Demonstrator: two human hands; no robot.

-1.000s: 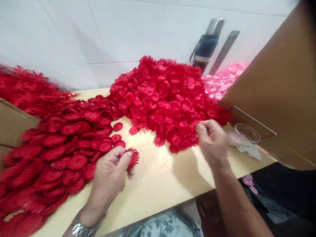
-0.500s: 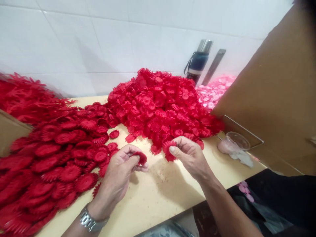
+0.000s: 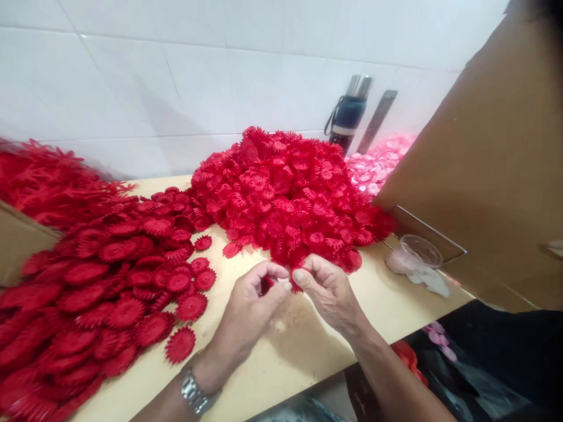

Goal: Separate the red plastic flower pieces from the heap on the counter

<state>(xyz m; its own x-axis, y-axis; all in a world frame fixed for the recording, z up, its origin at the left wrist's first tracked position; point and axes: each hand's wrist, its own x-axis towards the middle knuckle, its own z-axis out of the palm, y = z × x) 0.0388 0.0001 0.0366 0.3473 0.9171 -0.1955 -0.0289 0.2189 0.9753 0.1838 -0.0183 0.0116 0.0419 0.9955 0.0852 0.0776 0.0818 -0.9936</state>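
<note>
From my seat, the fingertips of both hands are meeting, or nearly so, just this side of the tall red heap. The left hand (image 3: 257,305) is curled nearly closed, thumb towards forefinger, around a dark red piece (image 3: 266,285) mostly hidden inside the grip. The right hand (image 3: 328,293) has thumb and forefinger pinched on a red fringed piece (image 3: 296,283), held over the worktop (image 3: 378,299) and largely covered by my view of the fingers. A metal watch (image 3: 193,391) circles the left wrist. One loose red disc (image 3: 180,345) lies just beyond it, and there's the broad spread of red discs (image 3: 101,293) filling the left side! Straight ahead rises the tall red heap (image 3: 281,187), with spiky red strips (image 3: 48,187) at far left. Over right, a clear cup (image 3: 421,252) sits near a brown cardboard panel (image 3: 484,176). Behind, a dark blue bottle (image 3: 349,114) stands by the pink pile (image 3: 373,164), close to the white wall (image 3: 176,70).
</note>
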